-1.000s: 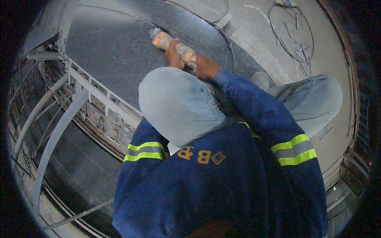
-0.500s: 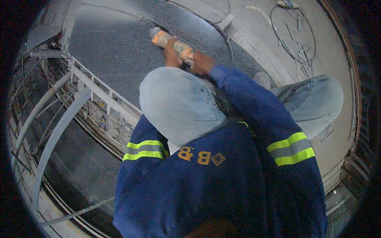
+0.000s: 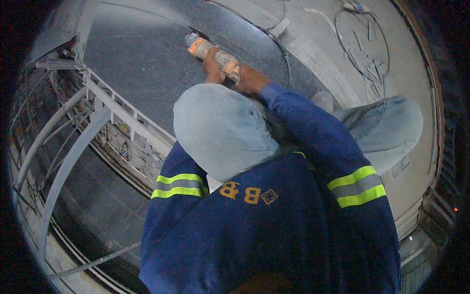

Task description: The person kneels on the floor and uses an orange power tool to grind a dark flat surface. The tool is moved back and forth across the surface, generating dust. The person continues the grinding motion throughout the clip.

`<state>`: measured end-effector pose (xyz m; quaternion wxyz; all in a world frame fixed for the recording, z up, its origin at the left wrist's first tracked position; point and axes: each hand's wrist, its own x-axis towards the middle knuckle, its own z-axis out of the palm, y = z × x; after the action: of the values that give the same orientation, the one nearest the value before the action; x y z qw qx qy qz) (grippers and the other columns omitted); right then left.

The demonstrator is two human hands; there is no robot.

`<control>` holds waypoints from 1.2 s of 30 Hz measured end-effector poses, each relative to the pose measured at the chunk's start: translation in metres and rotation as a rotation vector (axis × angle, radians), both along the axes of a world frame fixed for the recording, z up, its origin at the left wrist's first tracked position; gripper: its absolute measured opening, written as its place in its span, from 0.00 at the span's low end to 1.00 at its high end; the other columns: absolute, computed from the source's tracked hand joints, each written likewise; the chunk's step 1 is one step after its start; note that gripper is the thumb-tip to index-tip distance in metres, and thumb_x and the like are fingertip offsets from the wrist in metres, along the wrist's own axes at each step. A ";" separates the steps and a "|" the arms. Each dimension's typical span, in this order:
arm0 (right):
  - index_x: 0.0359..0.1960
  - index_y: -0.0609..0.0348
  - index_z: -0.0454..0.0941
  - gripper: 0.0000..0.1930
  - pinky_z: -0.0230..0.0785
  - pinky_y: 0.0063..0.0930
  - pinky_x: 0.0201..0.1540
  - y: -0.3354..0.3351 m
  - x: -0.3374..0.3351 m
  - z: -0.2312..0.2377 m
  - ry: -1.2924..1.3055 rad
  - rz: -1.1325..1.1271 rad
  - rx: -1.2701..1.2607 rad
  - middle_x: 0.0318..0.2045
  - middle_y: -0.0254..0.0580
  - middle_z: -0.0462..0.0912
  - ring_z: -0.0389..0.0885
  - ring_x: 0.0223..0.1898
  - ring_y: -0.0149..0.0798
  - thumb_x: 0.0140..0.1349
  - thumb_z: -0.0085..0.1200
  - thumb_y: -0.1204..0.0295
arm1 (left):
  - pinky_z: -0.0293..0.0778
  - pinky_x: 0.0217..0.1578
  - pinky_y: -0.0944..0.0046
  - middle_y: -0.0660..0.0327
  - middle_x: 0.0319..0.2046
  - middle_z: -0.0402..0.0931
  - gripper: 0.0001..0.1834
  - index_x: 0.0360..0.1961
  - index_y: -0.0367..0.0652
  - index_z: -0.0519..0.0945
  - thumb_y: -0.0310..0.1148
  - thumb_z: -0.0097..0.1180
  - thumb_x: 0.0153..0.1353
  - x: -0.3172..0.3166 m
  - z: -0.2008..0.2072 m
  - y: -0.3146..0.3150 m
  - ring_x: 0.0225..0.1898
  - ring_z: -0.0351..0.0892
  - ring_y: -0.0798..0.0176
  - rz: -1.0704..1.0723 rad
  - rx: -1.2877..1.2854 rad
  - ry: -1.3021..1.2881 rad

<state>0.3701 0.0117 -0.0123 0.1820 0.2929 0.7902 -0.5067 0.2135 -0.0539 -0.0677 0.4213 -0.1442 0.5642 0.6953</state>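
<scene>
A dust-coated orange angle grinder (image 3: 226, 62) lies slantwise in my two hands, beyond my raised knee. My left hand (image 3: 212, 68) is wrapped around the middle of its body, and my right hand (image 3: 251, 80) grips the rear end. The grinder's head is at the surface of a dark speckled slab (image 3: 137, 68), beside a dark line there. From that spot a pale plume of dust sprays toward the far left. The disc itself cannot be made out clearly.
A dark cable (image 3: 267, 32) runs over the slab's far right part. Coiled cable (image 3: 387, 54) and scattered strips lie on the dusty floor at right. Along the left stands a metal frame (image 3: 122, 110) with curved rails (image 3: 66, 171), above a lower dark floor.
The grinder and both hands stay nearly in place, still gripping. The dust plume looks a little different, and the dark line by the grinder's head shows more clearly.
</scene>
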 end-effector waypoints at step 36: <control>0.50 0.71 0.67 0.36 0.72 0.46 0.49 0.011 -0.004 0.026 -0.001 0.018 0.040 0.45 0.67 0.79 0.80 0.48 0.60 0.45 0.66 0.56 | 0.78 0.34 0.52 0.57 0.30 0.74 0.19 0.40 0.38 0.73 0.37 0.62 0.52 -0.009 0.000 0.008 0.31 0.79 0.54 -0.029 0.007 -0.028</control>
<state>0.3659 0.0224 0.0138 0.1809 0.2898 0.8026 -0.4889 0.2049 -0.0462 -0.0681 0.4398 -0.1443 0.5579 0.6888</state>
